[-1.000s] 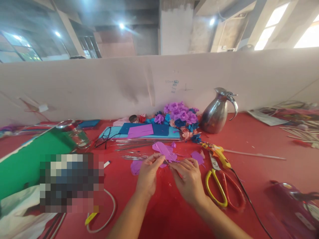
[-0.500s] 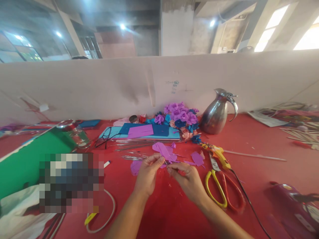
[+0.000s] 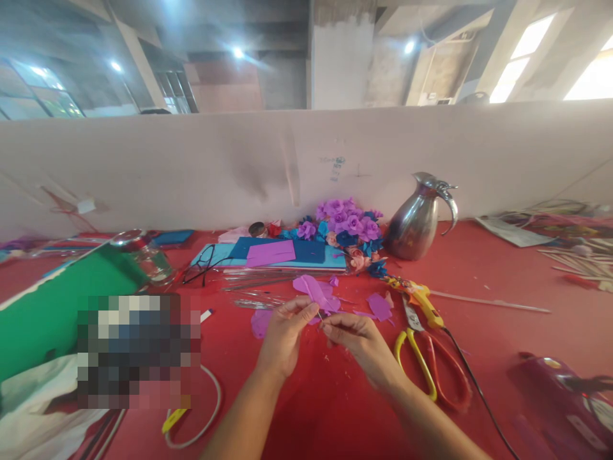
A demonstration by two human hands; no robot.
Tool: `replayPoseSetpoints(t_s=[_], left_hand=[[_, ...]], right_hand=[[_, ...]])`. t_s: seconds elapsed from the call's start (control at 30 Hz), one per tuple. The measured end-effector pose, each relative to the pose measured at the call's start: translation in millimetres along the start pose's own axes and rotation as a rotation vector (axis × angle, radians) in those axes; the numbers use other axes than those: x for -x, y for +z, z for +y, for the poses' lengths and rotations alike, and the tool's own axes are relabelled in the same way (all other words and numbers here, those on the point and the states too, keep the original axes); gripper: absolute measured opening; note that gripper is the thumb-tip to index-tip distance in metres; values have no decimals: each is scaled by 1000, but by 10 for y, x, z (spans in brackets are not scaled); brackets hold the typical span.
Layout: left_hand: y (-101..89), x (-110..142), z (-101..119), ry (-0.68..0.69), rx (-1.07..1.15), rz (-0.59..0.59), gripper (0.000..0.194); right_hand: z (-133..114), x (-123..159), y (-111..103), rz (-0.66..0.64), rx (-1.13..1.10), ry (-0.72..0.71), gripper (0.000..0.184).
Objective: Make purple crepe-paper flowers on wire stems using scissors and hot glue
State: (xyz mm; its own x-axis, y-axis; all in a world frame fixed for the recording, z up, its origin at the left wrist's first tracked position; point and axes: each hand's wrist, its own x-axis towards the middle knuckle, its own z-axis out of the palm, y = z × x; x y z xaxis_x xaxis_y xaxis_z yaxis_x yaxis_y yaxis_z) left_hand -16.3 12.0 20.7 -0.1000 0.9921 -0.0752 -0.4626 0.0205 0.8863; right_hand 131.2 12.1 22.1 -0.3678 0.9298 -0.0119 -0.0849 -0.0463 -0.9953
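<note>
Wire (image 3: 320,315): one, thin, held between two hands above the red table (image 3: 320,409). Visible bit is short; long axis slants from upper left, at the left hand (image 3: 286,335), to lower right, at the right hand (image 3: 358,338). Ends hidden in the grips. Both hands pinched closed on it, thumb against fingertips, no gap. Purple petals (image 3: 318,292) just beyond, overlapping, no sure count. Also one scissors (image 3: 412,315), one glue gun (image 3: 429,305), one metal pitcher (image 3: 412,223), one glass jar (image 3: 152,259). Flowers (image 3: 352,223): many, purple, blue, pink. Handwriting (image 3: 337,161) on pale partition (image 3: 191,166), too blurred to read.
</note>
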Motion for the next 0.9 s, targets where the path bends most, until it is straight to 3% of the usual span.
replayPoseSetpoints(t_s=[0.33,0.7,0.9], left_hand=[[7,14,-5,-19,12,-20,14],[39,10,9,-24,32,73,23],[41,26,20,-52,-5,57,21]], right_hand=[[26,-5,14,-41,-98,46,24],[62,-12,39,-61,-137,30,25],[74,-16,47,-58,-128,37,25]])
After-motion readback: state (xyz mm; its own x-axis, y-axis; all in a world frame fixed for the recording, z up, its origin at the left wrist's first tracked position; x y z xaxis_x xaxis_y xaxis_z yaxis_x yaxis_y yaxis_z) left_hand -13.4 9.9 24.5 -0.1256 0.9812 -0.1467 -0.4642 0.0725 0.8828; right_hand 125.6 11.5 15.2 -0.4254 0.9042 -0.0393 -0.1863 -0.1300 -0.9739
